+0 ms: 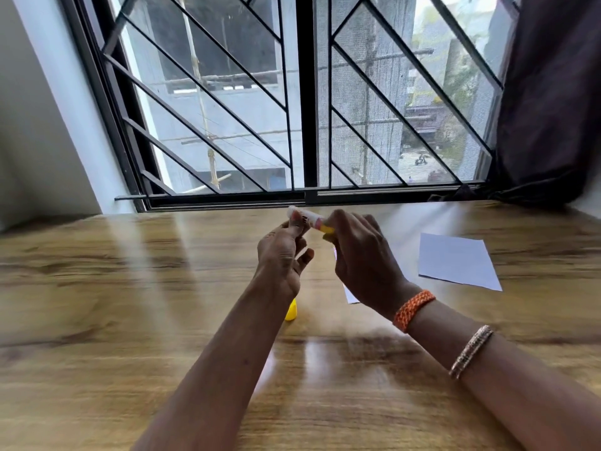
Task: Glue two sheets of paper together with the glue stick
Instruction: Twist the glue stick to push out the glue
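Hands (283,255) (361,255); glue stick (309,219) crosswise, tilted.

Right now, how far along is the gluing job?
Early stage. Done: the yellow cap is off and stands on the table by the left wrist. In hand: both hands hold the glue stick raised, left hand at the body, right hand at the yellow base. Left: no visible glue on the white sheet; a second sheet peeks from under the right hand, unjoined.
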### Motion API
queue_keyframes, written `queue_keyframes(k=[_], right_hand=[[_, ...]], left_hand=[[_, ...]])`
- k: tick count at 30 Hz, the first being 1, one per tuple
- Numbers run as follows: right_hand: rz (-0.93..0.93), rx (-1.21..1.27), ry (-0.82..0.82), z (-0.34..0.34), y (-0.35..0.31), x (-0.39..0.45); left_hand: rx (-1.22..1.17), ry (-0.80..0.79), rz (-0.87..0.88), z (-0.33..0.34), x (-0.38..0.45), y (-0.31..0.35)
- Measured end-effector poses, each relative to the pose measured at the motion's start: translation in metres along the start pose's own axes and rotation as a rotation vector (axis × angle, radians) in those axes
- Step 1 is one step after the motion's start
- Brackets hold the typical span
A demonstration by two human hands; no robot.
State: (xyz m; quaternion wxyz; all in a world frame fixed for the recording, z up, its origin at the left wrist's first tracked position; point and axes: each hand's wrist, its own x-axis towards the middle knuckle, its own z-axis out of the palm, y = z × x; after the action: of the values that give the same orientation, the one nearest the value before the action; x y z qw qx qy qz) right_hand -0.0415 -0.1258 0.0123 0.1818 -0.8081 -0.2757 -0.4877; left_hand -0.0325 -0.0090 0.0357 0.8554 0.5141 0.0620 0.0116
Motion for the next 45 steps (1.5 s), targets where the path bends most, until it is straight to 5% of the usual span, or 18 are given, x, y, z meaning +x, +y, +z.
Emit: queue_keyframes(k=[2,5,7,9,11,14,22,25,31,33,35,38,45], right_hand=[[0.343,0.367,0.046,0.006,-0.005,0.002],[1.025,1.251,0.021,0.009,-0.014,0.011],[1.116,1.386,-0.035,0.010,-0.017,0.013],[0.945,1.074,-0.018,0.010,-0.020,0.010],[0.601,0.629,0.029,0.009,-0.019,0.004],[0.149,0.290,0.023,0.003,-0.016,-0.003],[-0.080,0.017,0.020,-0.005,-0.005,0.001],[0.000,0.190,0.037,-0.003,-0.003,0.000],[0.744,1.214,0.089,0.005,-0.019,0.010],[0.780,1.246,0.087,0.003,-0.020,0.012],[0.546,0.836,0.076,0.000,-0.016,0.010],[-0.060,0.076,-0.043,-0.005,-0.007,0.004],[-0.248,-0.338,-0.039,-0.012,-0.004,0.007]], left_hand=[[-0.021,-0.040,0.024,0.001,0.000,0.001],[-0.029,-0.045,0.072,0.000,0.002,0.003],[-0.037,-0.038,0.074,-0.002,0.004,0.004],[-0.031,-0.018,0.058,-0.003,0.004,0.002],[-0.013,0.010,0.046,-0.003,0.004,-0.001],[-0.044,0.015,0.071,0.000,0.002,-0.002],[-0.086,0.008,0.087,0.002,0.000,-0.001],[-0.106,-0.047,0.074,0.002,-0.001,0.002],[-0.102,-0.152,0.041,0.000,0.003,0.007],[-0.081,-0.153,0.021,-0.001,0.003,0.008],[-0.047,-0.162,-0.033,-0.002,0.002,0.008],[0.035,-0.158,-0.074,-0.001,0.000,0.006],[0.195,-0.116,-0.100,-0.003,-0.001,0.008]])
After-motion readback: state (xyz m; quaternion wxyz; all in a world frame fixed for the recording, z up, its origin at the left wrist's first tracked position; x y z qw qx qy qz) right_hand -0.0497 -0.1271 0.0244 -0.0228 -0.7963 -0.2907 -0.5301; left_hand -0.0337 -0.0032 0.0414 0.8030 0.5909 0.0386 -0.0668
